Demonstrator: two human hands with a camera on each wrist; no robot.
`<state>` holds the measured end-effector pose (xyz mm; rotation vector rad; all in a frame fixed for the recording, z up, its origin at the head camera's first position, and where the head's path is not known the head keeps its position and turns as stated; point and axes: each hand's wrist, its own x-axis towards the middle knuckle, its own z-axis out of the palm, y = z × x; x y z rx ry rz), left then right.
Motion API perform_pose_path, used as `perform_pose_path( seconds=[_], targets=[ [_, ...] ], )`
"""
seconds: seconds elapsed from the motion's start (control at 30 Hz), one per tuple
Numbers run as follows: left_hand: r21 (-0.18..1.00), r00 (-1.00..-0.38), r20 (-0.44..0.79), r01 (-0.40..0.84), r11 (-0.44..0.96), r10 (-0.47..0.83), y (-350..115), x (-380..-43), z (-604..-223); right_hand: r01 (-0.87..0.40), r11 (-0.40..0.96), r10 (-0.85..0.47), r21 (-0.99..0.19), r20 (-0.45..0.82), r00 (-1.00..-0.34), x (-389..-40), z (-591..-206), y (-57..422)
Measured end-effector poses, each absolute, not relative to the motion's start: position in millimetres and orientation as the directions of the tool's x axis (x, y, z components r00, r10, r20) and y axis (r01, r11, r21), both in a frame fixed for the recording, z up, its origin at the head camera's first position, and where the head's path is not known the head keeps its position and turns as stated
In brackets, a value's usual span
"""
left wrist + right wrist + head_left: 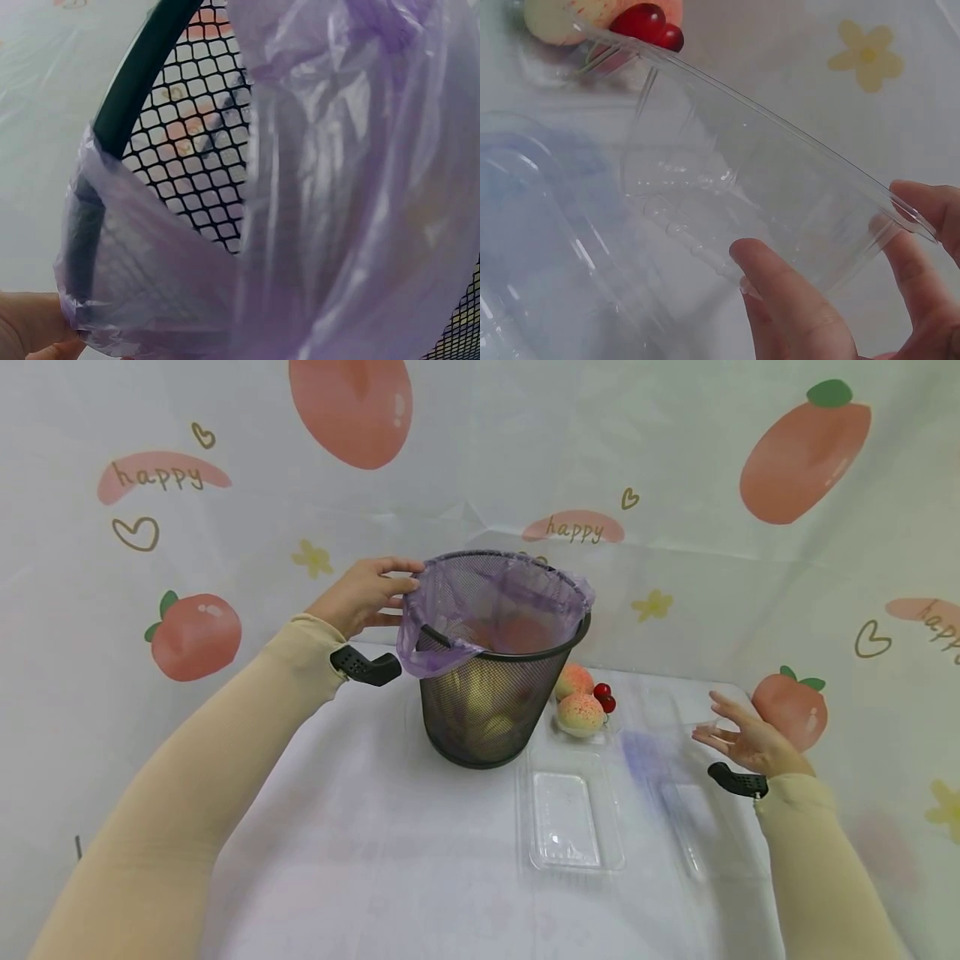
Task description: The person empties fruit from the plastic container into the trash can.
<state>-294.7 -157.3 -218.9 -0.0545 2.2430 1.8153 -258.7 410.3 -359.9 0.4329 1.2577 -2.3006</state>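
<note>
A black mesh wastebasket (480,710) stands upright on the white-covered table, lined with a thin purple trash bag (442,656) folded over parts of its rim. My left hand (363,597) holds the basket's left rim, its fingertips at the folded bag; the left wrist view catches only part of that hand (34,326) at the lower left corner. Reddish and yellowish contents show through the mesh and the bag. Off to the right, my right hand (750,747) is raised above the table. Its fingers and thumb grip a tilted, see-through plastic container (757,172) by its end.
Peaches (581,714) and red cherries (602,693) lie in clear packaging behind the basket's right side. A clear plastic tray (525,827) lies in front of them, with another clear container (693,839) to its right. Behind hangs a fruit-printed cloth (465,485).
</note>
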Motion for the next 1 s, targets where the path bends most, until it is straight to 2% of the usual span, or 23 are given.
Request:
perform_pose_path(
  seconds=[0.37,0.73,0.87,1.0],
  targets=[
    [0.958,-0.965,-0.226,-0.196,0.211,0.13,-157,-294,-218,0.578,-0.358,-0.294,-0.733,-0.499,-0.815,-260,-369,415],
    [0.957,-0.965,-0.225,-0.194,0.214,0.132,-157,-295,-219,0.499,-0.104,-0.299,-0.86,-0.452,-0.841,-261,-379,424],
    [0.958,-0.965,-0.223,-0.19,0.216,0.137,-157,-295,-219,0.468,-0.026,-0.249,-0.883,-0.448,-0.859,-262,-381,427],
    [0.957,-0.965,-0.219,-0.185,0.222,0.143,-156,-295,-220,0.5,-0.012,-0.17,-0.866,-0.491,-0.854,-262,-382,426]
  ],
)
